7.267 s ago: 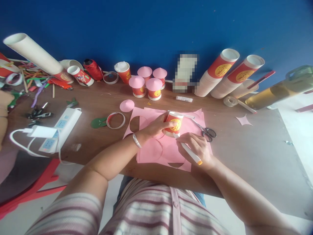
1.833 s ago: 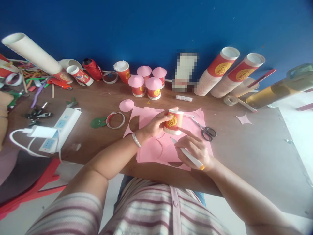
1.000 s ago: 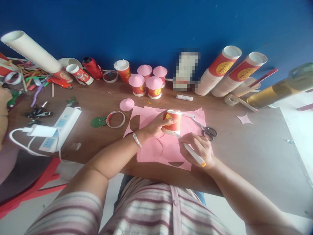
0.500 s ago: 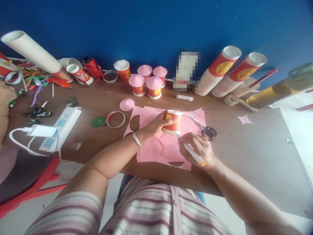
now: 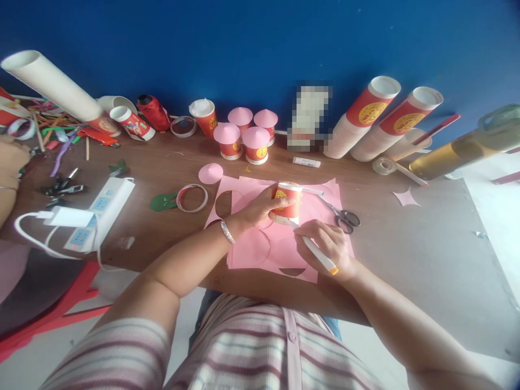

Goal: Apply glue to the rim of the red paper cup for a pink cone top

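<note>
My left hand [image 5: 262, 207] is closed around a red paper cup [image 5: 289, 203] with gold print, its white rim toward me. In my right hand [image 5: 325, 244] is a white marker [image 5: 319, 254] with an orange end, its tip at the cup's lower white edge. Whether the tip touches the cup I cannot tell. Beneath both hands lie pink paper sheets [image 5: 247, 246] with circular cuts and outlines. Scissors [image 5: 345, 219] rest on the sheets' right side, close to my right hand.
Several red cups with pink cone tops [image 5: 255, 138] stand at the back. Two cup stacks [image 5: 371, 111] lean against the wall at right. A glue stick [image 5: 306, 162], a tape roll [image 5: 192, 198], a pink cone [image 5: 210, 173] and a power strip [image 5: 101, 214] lie about the table.
The marker has shifted very slightly, its orange end a little up and left. My left hand and the cup stay in place.
</note>
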Demonstrator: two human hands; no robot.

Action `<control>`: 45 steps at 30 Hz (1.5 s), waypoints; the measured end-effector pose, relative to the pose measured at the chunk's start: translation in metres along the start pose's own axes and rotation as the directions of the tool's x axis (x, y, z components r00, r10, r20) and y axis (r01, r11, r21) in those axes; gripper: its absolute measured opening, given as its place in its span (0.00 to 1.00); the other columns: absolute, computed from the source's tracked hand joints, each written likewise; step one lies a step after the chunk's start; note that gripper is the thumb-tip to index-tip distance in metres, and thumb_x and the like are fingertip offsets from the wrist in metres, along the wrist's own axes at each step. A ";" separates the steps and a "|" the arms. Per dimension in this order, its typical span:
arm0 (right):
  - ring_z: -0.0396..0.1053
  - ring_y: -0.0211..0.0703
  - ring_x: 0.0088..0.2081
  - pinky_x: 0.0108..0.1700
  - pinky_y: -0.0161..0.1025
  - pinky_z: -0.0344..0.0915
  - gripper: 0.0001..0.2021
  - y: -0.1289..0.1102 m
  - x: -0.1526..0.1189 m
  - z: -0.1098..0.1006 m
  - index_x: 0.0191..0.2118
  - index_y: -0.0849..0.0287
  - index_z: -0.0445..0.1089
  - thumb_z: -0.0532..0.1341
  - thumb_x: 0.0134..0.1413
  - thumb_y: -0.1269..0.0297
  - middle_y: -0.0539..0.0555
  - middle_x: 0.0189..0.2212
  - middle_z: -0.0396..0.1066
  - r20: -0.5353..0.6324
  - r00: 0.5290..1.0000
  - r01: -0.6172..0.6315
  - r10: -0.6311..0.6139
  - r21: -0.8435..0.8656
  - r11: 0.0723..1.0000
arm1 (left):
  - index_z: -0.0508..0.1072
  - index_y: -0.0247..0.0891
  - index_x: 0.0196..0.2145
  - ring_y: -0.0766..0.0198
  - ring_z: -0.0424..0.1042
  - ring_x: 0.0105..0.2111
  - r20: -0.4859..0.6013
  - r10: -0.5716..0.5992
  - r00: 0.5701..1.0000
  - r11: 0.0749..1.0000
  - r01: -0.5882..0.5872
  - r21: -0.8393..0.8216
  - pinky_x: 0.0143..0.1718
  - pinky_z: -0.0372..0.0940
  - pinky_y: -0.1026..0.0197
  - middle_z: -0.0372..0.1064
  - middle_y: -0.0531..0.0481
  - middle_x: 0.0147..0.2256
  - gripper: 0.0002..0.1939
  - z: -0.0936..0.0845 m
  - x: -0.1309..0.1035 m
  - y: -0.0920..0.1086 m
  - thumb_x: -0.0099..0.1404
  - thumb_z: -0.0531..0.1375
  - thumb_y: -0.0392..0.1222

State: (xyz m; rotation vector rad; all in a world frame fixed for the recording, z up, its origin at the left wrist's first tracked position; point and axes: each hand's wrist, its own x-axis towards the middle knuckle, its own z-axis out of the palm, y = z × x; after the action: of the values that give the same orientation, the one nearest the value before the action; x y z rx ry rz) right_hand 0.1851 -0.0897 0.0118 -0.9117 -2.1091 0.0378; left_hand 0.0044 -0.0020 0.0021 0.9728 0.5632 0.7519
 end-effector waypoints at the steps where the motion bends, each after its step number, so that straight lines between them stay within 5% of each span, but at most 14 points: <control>1: 0.70 0.35 0.26 0.27 0.33 0.66 0.10 0.000 0.000 0.000 0.41 0.56 0.66 0.60 0.59 0.78 0.48 0.28 0.71 -0.001 1.000 0.000 0.000 -0.001 1.000 | 0.73 0.35 0.41 0.59 0.71 0.38 0.003 0.002 1.000 1.000 -0.002 0.001 0.39 0.65 0.58 0.74 0.43 0.39 0.20 0.000 0.000 0.000 0.57 0.69 0.51; 14: 0.72 0.36 0.26 0.28 0.33 0.70 0.13 -0.003 0.003 -0.005 0.44 0.57 0.68 0.61 0.55 0.79 0.49 0.28 0.73 -0.022 0.999 0.045 -0.044 0.043 0.998 | 0.75 0.37 0.43 0.65 0.68 0.35 -0.132 0.000 0.991 0.985 -0.023 -0.173 0.37 0.63 0.62 0.69 0.51 0.35 0.17 -0.014 0.001 -0.008 0.61 0.68 0.48; 19: 0.72 0.37 0.26 0.28 0.34 0.71 0.15 -0.002 0.003 -0.005 0.48 0.56 0.68 0.62 0.56 0.78 0.49 0.28 0.73 -0.041 0.998 0.057 -0.055 0.049 0.997 | 0.76 0.36 0.50 0.60 0.72 0.41 -0.097 0.018 0.995 0.980 -0.037 -0.194 0.42 0.65 0.59 0.73 0.46 0.41 0.21 -0.019 0.004 -0.011 0.63 0.66 0.50; 26: 0.73 0.38 0.27 0.27 0.34 0.71 0.15 -0.002 0.004 -0.005 0.48 0.57 0.68 0.62 0.57 0.78 0.50 0.29 0.74 -0.049 0.996 0.071 -0.069 0.046 0.996 | 0.78 0.36 0.46 0.50 0.73 0.49 -0.028 0.008 1.000 0.969 -0.015 -0.245 0.48 0.67 0.52 0.76 0.39 0.47 0.19 -0.022 0.008 -0.010 0.63 0.61 0.51; 34: 0.73 0.38 0.27 0.28 0.35 0.72 0.15 0.000 0.000 -0.003 0.48 0.56 0.68 0.62 0.56 0.78 0.49 0.29 0.74 -0.042 0.998 0.040 -0.039 0.042 0.998 | 0.75 0.35 0.42 0.63 0.70 0.35 -0.060 0.040 0.997 0.997 -0.044 -0.060 0.37 0.63 0.60 0.71 0.48 0.35 0.16 -0.013 0.003 -0.007 0.61 0.66 0.49; 45: 0.73 0.37 0.27 0.28 0.33 0.69 0.11 0.000 0.002 -0.001 0.43 0.56 0.67 0.61 0.58 0.78 0.48 0.29 0.73 -0.009 1.000 0.007 -0.007 -0.014 1.000 | 0.71 0.35 0.41 0.63 0.68 0.35 -0.045 0.022 0.999 0.998 -0.019 0.059 0.38 0.63 0.60 0.69 0.48 0.37 0.21 -0.007 0.004 -0.004 0.59 0.69 0.52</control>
State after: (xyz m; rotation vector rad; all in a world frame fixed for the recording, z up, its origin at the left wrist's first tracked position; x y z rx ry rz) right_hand 0.1854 -0.0887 0.0139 -0.9113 -2.1062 0.0154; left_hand 0.0028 0.0029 -0.0051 1.0185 0.6185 0.7810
